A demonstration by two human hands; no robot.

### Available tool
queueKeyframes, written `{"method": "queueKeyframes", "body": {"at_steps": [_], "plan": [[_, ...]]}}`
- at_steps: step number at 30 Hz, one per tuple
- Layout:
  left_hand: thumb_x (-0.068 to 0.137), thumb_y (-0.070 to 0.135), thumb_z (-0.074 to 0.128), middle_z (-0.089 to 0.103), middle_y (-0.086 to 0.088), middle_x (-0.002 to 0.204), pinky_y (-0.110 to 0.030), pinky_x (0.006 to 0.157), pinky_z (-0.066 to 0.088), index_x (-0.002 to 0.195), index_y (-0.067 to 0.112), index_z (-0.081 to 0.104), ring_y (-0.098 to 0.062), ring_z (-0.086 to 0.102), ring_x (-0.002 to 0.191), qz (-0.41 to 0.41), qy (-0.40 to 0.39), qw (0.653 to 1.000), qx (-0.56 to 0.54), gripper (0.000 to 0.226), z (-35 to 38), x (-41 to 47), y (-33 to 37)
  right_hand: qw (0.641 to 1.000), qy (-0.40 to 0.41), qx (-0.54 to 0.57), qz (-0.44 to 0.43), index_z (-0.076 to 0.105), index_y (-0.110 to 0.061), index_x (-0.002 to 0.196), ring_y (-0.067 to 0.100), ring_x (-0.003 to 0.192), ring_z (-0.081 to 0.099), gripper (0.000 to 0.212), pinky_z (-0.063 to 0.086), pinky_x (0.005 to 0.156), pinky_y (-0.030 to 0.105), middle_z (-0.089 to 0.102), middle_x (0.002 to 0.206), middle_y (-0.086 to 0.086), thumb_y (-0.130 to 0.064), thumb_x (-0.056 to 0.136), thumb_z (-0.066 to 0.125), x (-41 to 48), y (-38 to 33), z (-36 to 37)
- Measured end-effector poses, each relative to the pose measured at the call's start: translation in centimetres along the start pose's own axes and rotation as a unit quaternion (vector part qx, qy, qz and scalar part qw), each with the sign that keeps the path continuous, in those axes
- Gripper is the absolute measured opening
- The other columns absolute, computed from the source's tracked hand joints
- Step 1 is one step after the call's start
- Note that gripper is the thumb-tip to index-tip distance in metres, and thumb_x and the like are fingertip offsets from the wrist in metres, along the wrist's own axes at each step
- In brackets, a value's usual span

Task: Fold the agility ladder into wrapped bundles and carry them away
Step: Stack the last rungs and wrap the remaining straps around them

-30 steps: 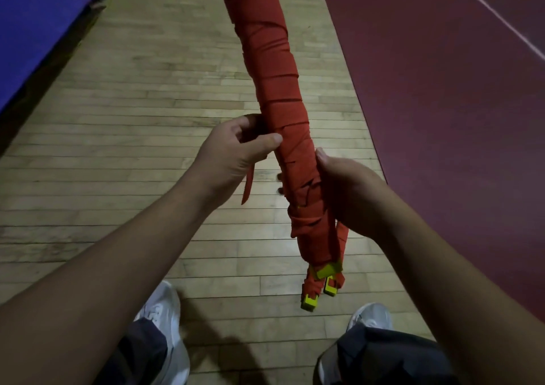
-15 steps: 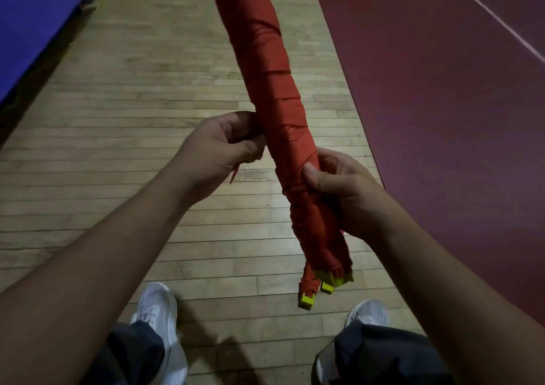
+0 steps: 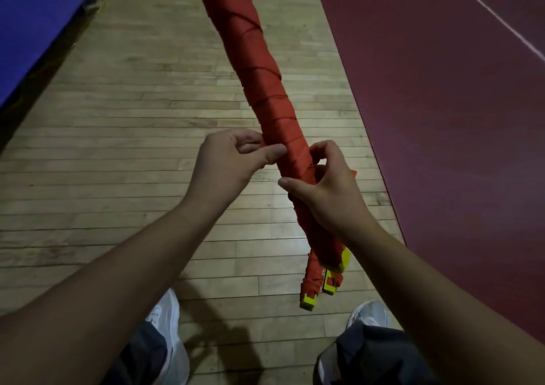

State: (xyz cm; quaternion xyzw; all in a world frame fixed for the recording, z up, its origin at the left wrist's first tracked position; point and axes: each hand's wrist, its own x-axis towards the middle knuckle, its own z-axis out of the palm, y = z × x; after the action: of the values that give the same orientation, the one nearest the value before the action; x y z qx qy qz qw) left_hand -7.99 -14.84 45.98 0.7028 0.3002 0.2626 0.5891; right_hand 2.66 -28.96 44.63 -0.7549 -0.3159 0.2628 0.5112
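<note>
The agility ladder bundle [image 3: 259, 77] is a long roll wound in red strap, slanting from the top centre down toward me, with yellow rung ends [image 3: 308, 301] sticking out at its near end. My left hand [image 3: 233, 163] pinches the roll from its left side, thumb against the strap. My right hand [image 3: 330, 190] grips the lower part from the right, thumb across the front and fingers curled behind. A short red strap tip [image 3: 353, 174] shows past my right knuckles.
I stand on a pale wooden plank floor [image 3: 132, 136]. A dark red court surface [image 3: 442, 119] with white lines fills the right side. A blue mat [image 3: 32, 21] lies at the far left. My white shoes [image 3: 168, 322] are at the bottom.
The loose strap end that hung from my left hand is out of sight. My right hand slid up the roll, and the bundle tilted further left at its top.
</note>
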Motion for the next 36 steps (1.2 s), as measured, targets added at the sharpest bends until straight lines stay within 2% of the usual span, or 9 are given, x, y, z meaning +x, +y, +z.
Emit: {"method": "queueKeyframes", "body": {"at_steps": [6, 10, 15, 16, 17, 20, 27, 30, 36], "plan": [[0.078, 0.024, 0.087, 0.078, 0.002, 0.092, -0.029, 0.085, 0.060, 0.100, 0.018, 0.076, -0.014, 0.074, 0.089, -0.003, 0.030, 1.000, -0.001, 0.026, 0.1, 0.0, -0.3, 0.996, -0.015, -0.049, -0.070, 0.041, -0.027, 0.116, 0.020, 0.107, 0.061, 0.052, 0.059, 0.080, 0.035, 0.048, 0.124, 0.006, -0.032, 0.084, 0.081, 0.1, 0.1, 0.7], [0.080, 0.013, 0.082, 0.077, -0.009, 0.110, -0.042, 0.105, 0.052, 0.113, 0.005, 0.072, -0.023, 0.071, 0.111, -0.004, -0.050, 0.994, -0.093, 0.035, -1.4, 1.0, -0.6, 0.994, -0.036, 0.100, -0.028, 0.055, -0.018, 0.112, 0.019, 0.084, 0.064, 0.014, 0.055, 0.063, 0.040, 0.060, 0.112, 0.008, -0.028, 0.103, 0.057, 0.4, -0.5, -0.7], [0.082, 0.008, 0.072, 0.074, -0.010, 0.113, -0.036, 0.104, 0.052, 0.117, 0.002, 0.067, -0.023, 0.068, 0.113, 0.015, -0.133, 0.982, -0.131, 0.036, -1.8, 1.5, -1.2, 0.935, -0.167, 0.281, 0.135, 0.058, 0.006, 0.128, 0.053, 0.099, 0.061, 0.053, 0.055, 0.090, 0.057, 0.056, 0.121, 0.045, -0.034, 0.094, 0.060, 0.3, 0.1, -1.3], [0.085, 0.005, 0.071, 0.074, -0.007, 0.112, -0.032, 0.101, 0.053, 0.119, 0.001, 0.066, -0.020, 0.068, 0.112, 0.021, -0.140, 0.983, -0.115, 0.035, -1.7, 1.5, -1.3, 0.929, -0.181, 0.297, 0.128, 0.056, 0.011, 0.128, 0.053, 0.093, 0.056, 0.057, 0.037, 0.104, 0.067, 0.056, 0.113, 0.045, -0.033, 0.093, 0.064, 0.3, 0.4, -1.2], [0.088, 0.001, 0.069, 0.075, -0.004, 0.111, -0.029, 0.096, 0.053, 0.120, -0.001, 0.066, -0.017, 0.069, 0.111, 0.027, -0.143, 0.985, -0.098, 0.033, -1.5, 1.5, -1.4, 0.926, -0.181, 0.310, 0.119, 0.054, 0.013, 0.127, 0.048, 0.086, 0.052, 0.055, 0.033, 0.077, 0.039, 0.057, 0.103, 0.037, -0.029, 0.094, 0.066, 0.3, 0.5, -1.1], [0.092, -0.007, 0.064, 0.076, -0.008, 0.107, -0.025, 0.087, 0.056, 0.119, -0.004, 0.067, -0.016, 0.072, 0.103, 0.012, -0.115, 0.990, -0.083, 0.028, -0.8, 1.5, -1.6, 0.924, -0.137, 0.343, 0.099, 0.053, 0.013, 0.128, 0.022, 0.077, 0.061, 0.034, 0.054, 0.076, 0.030, 0.062, 0.090, 0.015, -0.008, 0.101, 0.052, 0.1, 0.9, -0.7], [0.081, 0.018, 0.083, 0.079, -0.003, 0.095, -0.038, 0.096, 0.057, 0.098, 0.018, 0.076, -0.018, 0.074, 0.096, -0.055, -0.052, 0.991, -0.112, 0.019, 2.6, 0.5, -2.4, 0.976, -0.039, 0.193, 0.091, 0.058, -0.008, 0.116, 0.025, 0.089, 0.070, 0.033, 0.057, 0.075, 0.039, 0.069, 0.101, 0.006, -0.020, 0.090, 0.075, -0.5, 2.5, -0.2], [0.080, 0.013, 0.083, 0.078, -0.011, 0.098, -0.039, 0.094, 0.058, 0.101, 0.007, 0.076, -0.022, 0.073, 0.095, -0.064, -0.055, 0.991, -0.105, 0.023, 3.8, 0.2, -3.8, 0.981, -0.041, 0.162, 0.103, 0.055, -0.007, 0.121, 0.013, 0.085, 0.071, 0.044, 0.056, 0.067, 0.021, 0.070, 0.101, 0.006, -0.020, 0.086, 0.079, -1.7, 3.5, -0.2], [0.085, 0.003, 0.075, 0.074, -0.014, 0.090, -0.035, 0.088, 0.059, 0.097, -0.002, 0.072, -0.022, 0.070, 0.084, -0.174, -0.078, 0.968, -0.160, 0.013, 6.8, 1.3, -8.4, 0.979, -0.054, 0.093, 0.176, 0.063, -0.015, 0.122, 0.020, 0.106, 0.071, 0.053, 0.058, 0.088, 0.037, 0.070, 0.116, 0.002, -0.053, 0.087, 0.069, -0.8, 8.7, -3.8]]}}
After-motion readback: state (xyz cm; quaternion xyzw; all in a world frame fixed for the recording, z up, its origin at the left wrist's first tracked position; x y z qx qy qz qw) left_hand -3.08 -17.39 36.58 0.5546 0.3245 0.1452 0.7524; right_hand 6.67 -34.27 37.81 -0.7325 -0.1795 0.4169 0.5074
